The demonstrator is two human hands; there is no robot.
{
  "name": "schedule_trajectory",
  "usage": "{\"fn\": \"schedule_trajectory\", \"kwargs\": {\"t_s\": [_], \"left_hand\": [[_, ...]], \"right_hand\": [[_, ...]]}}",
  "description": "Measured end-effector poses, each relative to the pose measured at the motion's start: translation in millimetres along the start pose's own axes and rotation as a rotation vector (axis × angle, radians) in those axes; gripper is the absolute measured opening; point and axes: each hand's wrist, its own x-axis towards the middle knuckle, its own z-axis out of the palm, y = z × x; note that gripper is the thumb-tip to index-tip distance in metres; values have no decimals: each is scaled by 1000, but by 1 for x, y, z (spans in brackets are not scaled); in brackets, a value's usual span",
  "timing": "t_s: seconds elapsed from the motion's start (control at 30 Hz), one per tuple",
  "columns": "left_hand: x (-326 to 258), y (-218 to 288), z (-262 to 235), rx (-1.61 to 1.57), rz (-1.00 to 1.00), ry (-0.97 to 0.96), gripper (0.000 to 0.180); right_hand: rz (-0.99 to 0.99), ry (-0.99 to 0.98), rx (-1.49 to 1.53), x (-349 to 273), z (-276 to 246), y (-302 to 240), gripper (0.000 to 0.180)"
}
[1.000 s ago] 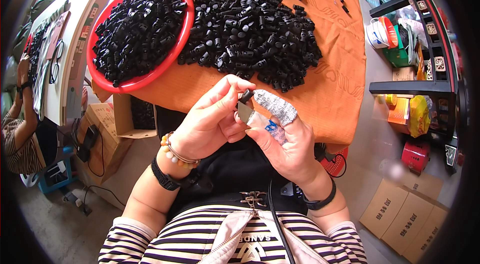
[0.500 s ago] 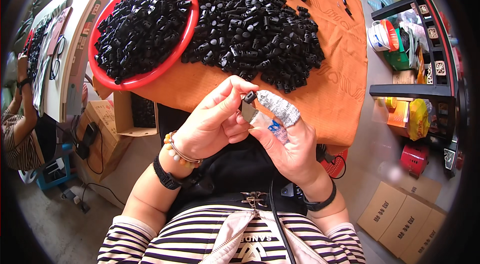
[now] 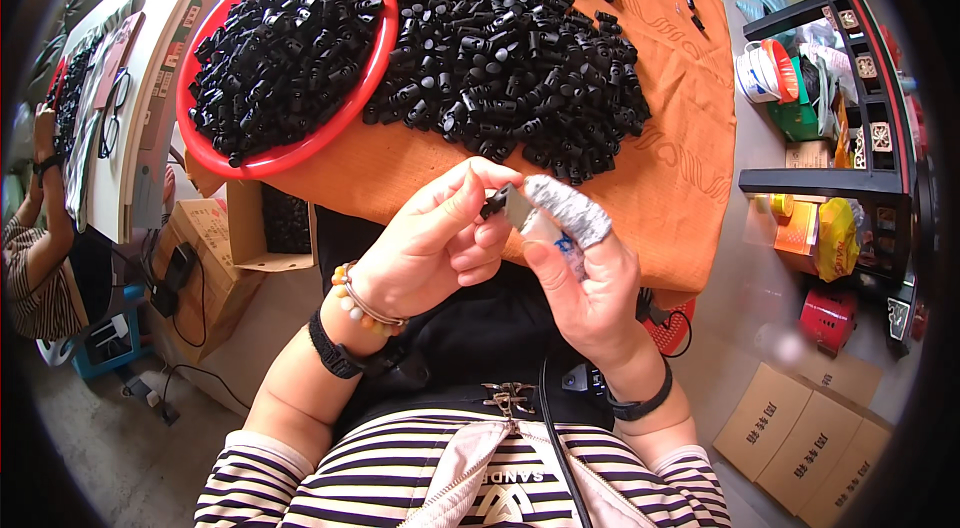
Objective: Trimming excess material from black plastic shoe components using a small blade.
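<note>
Pinched between the thumb and fingers of my left hand point(image 3: 440, 228) is a small black plastic piece point(image 3: 494, 202), shaped like a cord lock. My right hand point(image 3: 592, 293) grips a short flat metal blade point(image 3: 517, 209) by its wrapped, whitish handle point(image 3: 543, 230) with blue marks. A grey knitted finger cover point(image 3: 572, 209) sits on my right index finger. The blade lies against or right beside the piece's right side; contact is hard to tell. Just beyond my hands, a large pile of similar black pieces point(image 3: 510, 68) covers part of the orange tablecloth point(image 3: 675, 188).
A red basin point(image 3: 392, 38) heaped with black pieces stands at the table's left. Below it is an open cardboard box point(image 3: 245, 228) with more dark pieces. Shelving point(image 3: 820, 180) and brown cartons point(image 3: 800, 438) are at right. Another person's arm point(image 3: 45, 248) shows far left.
The blade has moved up and to the right, from below the black piece to its right side. My left hand has barely moved, while the piece has tilted.
</note>
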Motion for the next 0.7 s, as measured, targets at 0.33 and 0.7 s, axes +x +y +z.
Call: {"fn": "schedule_trajectory", "kwargs": {"t_s": [0.33,0.7], "left_hand": [[2,-6,7,-17,-45,-10,29],[4,-8,3,-97,-70,-85,29]], "right_hand": [[250,23,297,11,5,0,52],[293,-17,239,14,3,6,45]]}}
